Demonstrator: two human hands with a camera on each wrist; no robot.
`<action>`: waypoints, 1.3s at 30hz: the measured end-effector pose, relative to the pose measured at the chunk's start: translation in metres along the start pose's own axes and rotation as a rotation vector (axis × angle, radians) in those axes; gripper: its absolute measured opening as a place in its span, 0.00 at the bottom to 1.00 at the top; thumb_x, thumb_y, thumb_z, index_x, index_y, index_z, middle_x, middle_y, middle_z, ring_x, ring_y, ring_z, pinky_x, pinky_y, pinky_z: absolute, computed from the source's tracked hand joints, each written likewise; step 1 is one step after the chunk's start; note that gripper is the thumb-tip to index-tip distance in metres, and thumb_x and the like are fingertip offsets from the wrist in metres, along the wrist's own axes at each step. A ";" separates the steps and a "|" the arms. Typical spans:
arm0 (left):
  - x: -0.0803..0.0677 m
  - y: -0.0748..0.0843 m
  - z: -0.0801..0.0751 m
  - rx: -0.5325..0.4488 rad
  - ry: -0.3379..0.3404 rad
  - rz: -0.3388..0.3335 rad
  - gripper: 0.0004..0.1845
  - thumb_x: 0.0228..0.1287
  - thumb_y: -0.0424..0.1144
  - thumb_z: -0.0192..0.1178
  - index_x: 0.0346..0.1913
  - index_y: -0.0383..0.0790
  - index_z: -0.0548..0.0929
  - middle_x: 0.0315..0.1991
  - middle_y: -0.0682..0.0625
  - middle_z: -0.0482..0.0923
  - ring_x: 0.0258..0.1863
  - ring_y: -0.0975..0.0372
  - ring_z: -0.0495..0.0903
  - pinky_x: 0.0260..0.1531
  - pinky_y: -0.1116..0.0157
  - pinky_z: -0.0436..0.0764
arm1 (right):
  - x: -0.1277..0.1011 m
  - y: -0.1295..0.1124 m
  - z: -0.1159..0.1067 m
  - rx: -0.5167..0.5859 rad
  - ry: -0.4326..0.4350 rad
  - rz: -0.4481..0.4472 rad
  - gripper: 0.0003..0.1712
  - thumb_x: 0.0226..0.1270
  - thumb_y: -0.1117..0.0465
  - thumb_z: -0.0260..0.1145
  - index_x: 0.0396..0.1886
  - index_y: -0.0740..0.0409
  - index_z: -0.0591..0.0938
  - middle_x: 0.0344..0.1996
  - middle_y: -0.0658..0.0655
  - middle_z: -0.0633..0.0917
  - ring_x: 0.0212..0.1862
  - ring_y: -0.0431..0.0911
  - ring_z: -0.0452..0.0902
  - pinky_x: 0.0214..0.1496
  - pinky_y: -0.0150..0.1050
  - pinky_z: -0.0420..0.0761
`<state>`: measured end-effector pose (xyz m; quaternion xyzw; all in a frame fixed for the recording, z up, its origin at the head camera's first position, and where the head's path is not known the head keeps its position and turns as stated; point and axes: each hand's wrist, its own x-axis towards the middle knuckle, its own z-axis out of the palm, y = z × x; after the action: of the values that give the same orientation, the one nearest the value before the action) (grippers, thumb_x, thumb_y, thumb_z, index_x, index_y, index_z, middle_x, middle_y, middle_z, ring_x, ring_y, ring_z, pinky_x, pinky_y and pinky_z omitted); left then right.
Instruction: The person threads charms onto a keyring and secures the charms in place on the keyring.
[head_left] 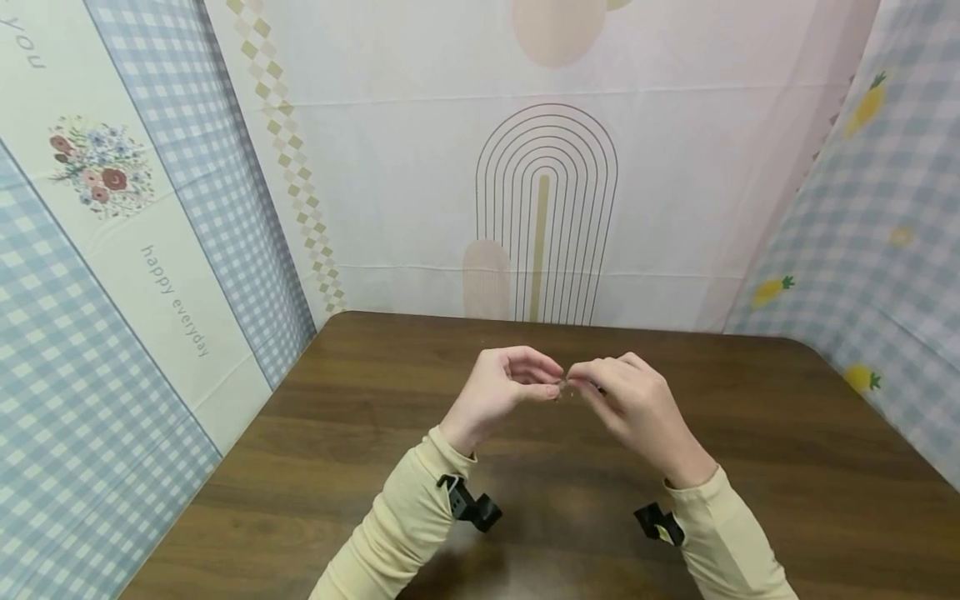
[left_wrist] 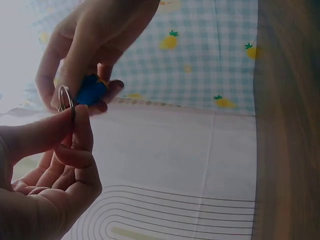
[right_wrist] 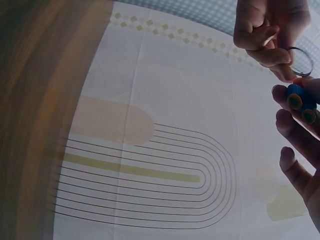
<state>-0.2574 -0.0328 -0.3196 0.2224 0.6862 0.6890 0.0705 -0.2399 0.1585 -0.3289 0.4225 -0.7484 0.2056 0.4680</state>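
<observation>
My left hand [head_left: 498,387] and right hand [head_left: 637,408] meet fingertip to fingertip above the wooden table. Thumb and index finger of the left hand pinch a thin metal split key ring [left_wrist: 73,106]; most of its loop stands clear of the fingertips. In the right hand, a small blue charm [left_wrist: 91,91] is held between thumb and fingers. Round orange-rimmed spots show on the blue charm [right_wrist: 297,95] in the right wrist view, and it sits right beside the ring. The hands largely hide both items in the head view.
The brown wooden table [head_left: 337,417] spreads beneath both arms. A white printed cloth [head_left: 390,183] hangs behind it, with checked cloths on the left and right. Each sleeve carries a black wrist camera, such as the left one [head_left: 468,504].
</observation>
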 end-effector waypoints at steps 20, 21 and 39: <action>-0.009 0.002 -0.003 -0.239 -0.018 0.009 0.14 0.59 0.25 0.62 0.48 0.33 0.75 0.28 0.58 0.85 0.30 0.67 0.85 0.36 0.68 0.81 | 0.002 -0.011 0.000 -0.078 0.072 0.104 0.19 0.76 0.51 0.53 0.34 0.58 0.83 0.21 0.48 0.82 0.21 0.35 0.67 0.34 0.33 0.68; -0.009 0.001 -0.003 -0.239 -0.012 0.012 0.14 0.59 0.25 0.62 0.47 0.32 0.75 0.27 0.58 0.85 0.29 0.67 0.85 0.35 0.68 0.81 | 0.003 -0.011 0.000 -0.074 0.068 0.101 0.19 0.76 0.51 0.53 0.34 0.58 0.84 0.21 0.48 0.83 0.21 0.35 0.67 0.34 0.33 0.68; -0.017 0.008 -0.002 0.017 0.029 0.095 0.09 0.55 0.25 0.66 0.38 0.28 0.78 0.29 0.46 0.84 0.26 0.68 0.82 0.34 0.67 0.83 | -0.004 -0.014 0.001 0.043 -0.038 0.113 0.04 0.60 0.68 0.69 0.34 0.56 0.85 0.26 0.46 0.86 0.28 0.39 0.71 0.33 0.29 0.68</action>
<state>-0.2414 -0.0418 -0.3154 0.2453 0.6817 0.6888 0.0261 -0.2282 0.1521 -0.3338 0.3934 -0.7752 0.2400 0.4322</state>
